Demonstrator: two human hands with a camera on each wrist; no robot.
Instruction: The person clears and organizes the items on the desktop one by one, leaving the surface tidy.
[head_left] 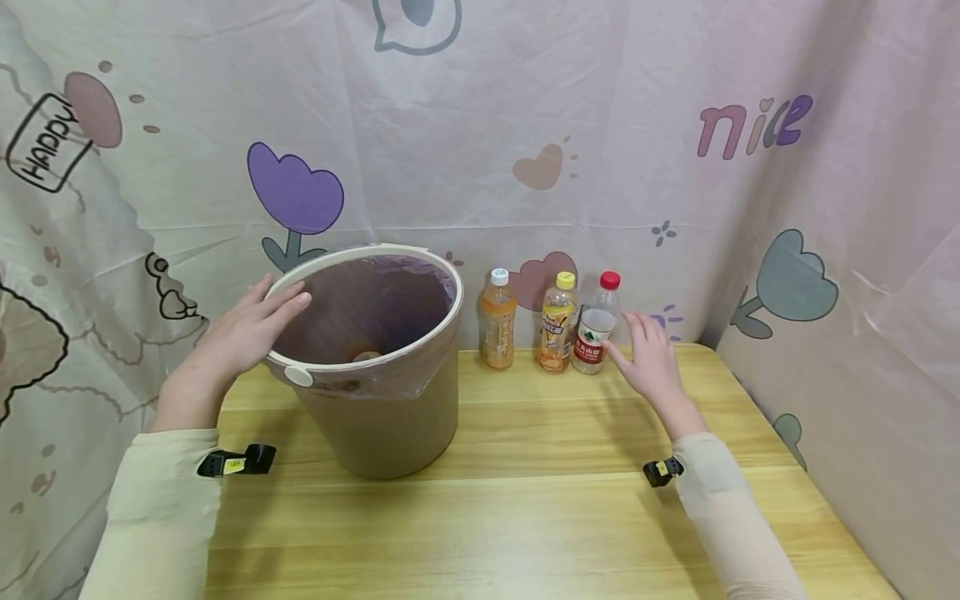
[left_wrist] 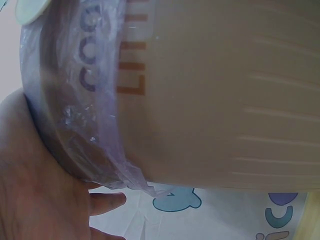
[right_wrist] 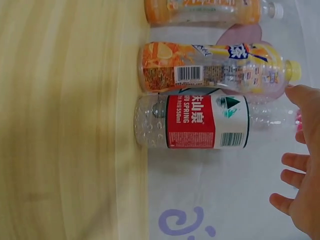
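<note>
A grey-brown bin [head_left: 382,417] with a clear liner stands left of centre. My left hand [head_left: 243,333] rests on its left rim, fingers extended; in the left wrist view the hand [left_wrist: 45,185] lies against the liner-covered rim [left_wrist: 75,115]. My right hand [head_left: 652,362], fingers spread, is just right of a red-capped bottle [head_left: 592,333] with a red and white label. In the right wrist view the hand [right_wrist: 307,170] is beside that bottle's cap end, with no grip on the bottle [right_wrist: 192,121] visible.
Left of the red-capped bottle stand a yellow-capped bottle [head_left: 556,329] and a white-capped orange bottle [head_left: 498,321], near the back edge of the wooden table [head_left: 495,533]. A patterned cloth [head_left: 465,125] hangs behind and at both sides.
</note>
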